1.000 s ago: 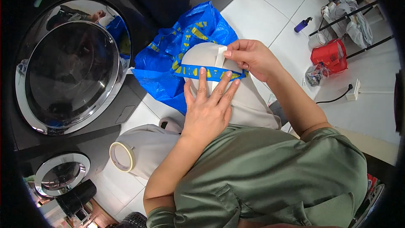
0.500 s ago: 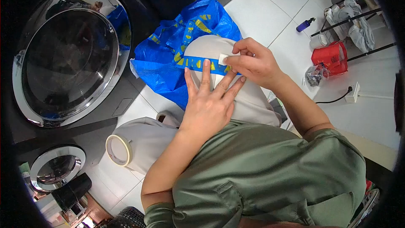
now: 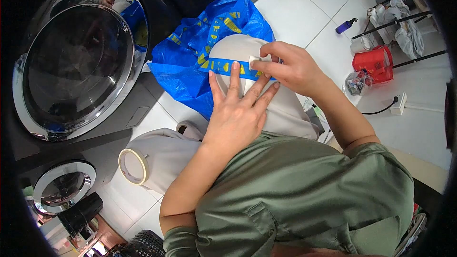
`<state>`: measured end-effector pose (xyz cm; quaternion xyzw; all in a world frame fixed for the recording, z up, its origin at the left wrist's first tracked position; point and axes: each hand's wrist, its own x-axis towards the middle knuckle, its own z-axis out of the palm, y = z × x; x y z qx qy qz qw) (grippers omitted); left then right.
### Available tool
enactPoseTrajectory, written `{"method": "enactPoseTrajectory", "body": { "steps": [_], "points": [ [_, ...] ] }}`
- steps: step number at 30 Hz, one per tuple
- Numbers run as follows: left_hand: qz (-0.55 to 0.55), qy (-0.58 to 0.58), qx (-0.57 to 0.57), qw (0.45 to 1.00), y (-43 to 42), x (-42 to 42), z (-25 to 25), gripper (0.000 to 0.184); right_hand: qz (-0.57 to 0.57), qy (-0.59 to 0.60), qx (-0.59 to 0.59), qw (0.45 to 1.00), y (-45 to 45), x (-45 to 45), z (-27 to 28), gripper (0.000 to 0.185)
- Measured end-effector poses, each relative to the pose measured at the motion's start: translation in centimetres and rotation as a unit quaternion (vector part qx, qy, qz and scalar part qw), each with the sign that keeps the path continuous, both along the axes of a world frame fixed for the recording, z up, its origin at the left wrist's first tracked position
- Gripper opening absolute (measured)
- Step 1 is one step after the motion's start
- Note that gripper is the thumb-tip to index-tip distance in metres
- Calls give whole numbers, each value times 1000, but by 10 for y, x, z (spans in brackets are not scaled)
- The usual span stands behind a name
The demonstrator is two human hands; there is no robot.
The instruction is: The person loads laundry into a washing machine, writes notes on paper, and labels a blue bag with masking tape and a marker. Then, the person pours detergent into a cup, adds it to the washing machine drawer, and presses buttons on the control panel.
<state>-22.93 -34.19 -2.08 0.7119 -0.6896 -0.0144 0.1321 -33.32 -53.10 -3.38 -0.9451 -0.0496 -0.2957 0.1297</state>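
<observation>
A blue bag with yellow lettering lies over and beyond a knee in light trousers. Its blue strap crosses the knee. My left hand lies with fingers spread, fingertips on the strap and the trousers. Thumb and forefinger of my right hand pinch a small white strip at the strap, right of the left fingertips. A roll of tape rests against the other leg at the left.
Dark front-loading machines with a round door stand at the left. A purple bottle, a red bag and a black rack are at the right. A black perforated basket is at the bottom.
The white strip, at first held up over the knee, is now down at the strap and looks shorter. My right hand has turned and lowered its fingertips. The left hand has barely moved.
</observation>
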Motion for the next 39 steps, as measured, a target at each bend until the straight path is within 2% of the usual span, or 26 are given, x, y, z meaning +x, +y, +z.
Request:
{"method": "enactPoseTrajectory", "body": {
  "steps": [3,9,12,15,18,21,24,27,30,33,36,39],
  "points": [
    [-11,10,-27,1000,0,0,-3,46,6,2,-14,1000,3,2,5,29],
    [-17,21,-27,999,0,0,-2,44,-13,113,-44,993,11,-6,24,40],
    [-12,0,34,999,2,2,3,55,22,129,-15,991,12,-14,35,45],
    [-15,1,14,1000,1,0,3,56,-68,105,-21,992,16,-12,35,44],
    [-22,0,15,1000,1,0,3,57,-100,104,-87,986,12,-11,26,37],
    [-21,-3,17,1000,1,0,3,57,-104,79,-111,985,12,-10,21,38],
    [-26,-11,22,999,1,0,3,57,-141,94,-107,980,11,-10,14,39],
    [-28,-17,18,999,1,1,6,56,-149,34,-97,984,11,-11,15,39],
    [-29,1,23,999,1,1,8,55,-99,65,-64,991,16,-8,18,43],
    [-48,3,26,998,2,6,10,56,-103,64,21,992,10,-8,6,38],
    [-59,67,-18,996,5,17,17,59,-126,73,90,985,10,-10,10,33],
    [-20,178,-93,979,2,34,7,61,-120,1,172,978,18,-13,12,22]
  ]
}}
